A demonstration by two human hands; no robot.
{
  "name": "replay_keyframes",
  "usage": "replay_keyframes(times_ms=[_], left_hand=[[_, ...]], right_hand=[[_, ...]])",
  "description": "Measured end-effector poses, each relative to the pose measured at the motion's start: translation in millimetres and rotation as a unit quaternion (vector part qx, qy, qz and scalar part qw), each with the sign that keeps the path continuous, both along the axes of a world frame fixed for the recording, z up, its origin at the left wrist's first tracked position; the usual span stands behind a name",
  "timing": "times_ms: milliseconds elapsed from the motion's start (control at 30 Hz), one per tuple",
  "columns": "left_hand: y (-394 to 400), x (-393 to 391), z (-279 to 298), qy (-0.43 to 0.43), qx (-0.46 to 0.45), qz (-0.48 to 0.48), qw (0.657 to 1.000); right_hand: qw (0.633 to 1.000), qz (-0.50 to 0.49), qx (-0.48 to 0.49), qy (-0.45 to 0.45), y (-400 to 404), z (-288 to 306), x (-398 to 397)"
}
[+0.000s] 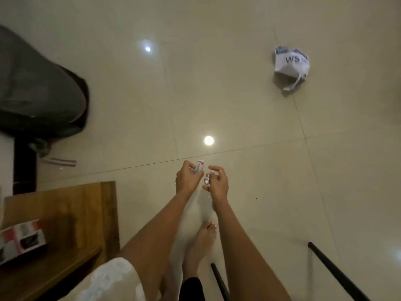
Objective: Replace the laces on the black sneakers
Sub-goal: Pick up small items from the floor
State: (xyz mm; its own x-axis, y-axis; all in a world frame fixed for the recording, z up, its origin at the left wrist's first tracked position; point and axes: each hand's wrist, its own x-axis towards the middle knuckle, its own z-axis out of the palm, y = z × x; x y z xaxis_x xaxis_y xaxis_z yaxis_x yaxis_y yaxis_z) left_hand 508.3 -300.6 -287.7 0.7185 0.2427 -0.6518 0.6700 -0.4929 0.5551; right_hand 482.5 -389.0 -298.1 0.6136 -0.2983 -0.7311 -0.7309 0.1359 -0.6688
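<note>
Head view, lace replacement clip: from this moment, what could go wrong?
1. Both hands work in the air: the left hand holds a small packet and the right hand pinches a small piece; either might drop to the tiled floor.
2. A bare foot stands near the black bar, a possible trip.

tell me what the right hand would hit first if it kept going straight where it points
Probably nothing but bare floor. The right hand points up and slightly left in the picture; the crumpled bag lies well off to the right, though depth is unclear.
</note>
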Motion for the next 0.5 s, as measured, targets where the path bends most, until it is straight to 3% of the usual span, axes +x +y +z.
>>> replay_keyframes(times_ms=[167, 267, 367, 500], left_hand=[[70, -63, 118, 0.019, 0.008, 0.071, 0.997], [102, -101, 178, 0.034, 0.014, 0.109, 0.993], [129, -142, 223, 0.025, 0.013, 0.174, 0.984], [158, -193, 263, -0.018, 0.024, 0.277, 0.96]], right_hand=[[0.994, 0.084, 0.042, 0.05, 71, 116, -47], [0.979, 0.19, 0.06, 0.046, 106, 175, -70], [0.958, 0.282, 0.043, 0.043, 139, 216, -94], [0.898, 0.439, -0.002, 0.028, 184, 259, -119]])
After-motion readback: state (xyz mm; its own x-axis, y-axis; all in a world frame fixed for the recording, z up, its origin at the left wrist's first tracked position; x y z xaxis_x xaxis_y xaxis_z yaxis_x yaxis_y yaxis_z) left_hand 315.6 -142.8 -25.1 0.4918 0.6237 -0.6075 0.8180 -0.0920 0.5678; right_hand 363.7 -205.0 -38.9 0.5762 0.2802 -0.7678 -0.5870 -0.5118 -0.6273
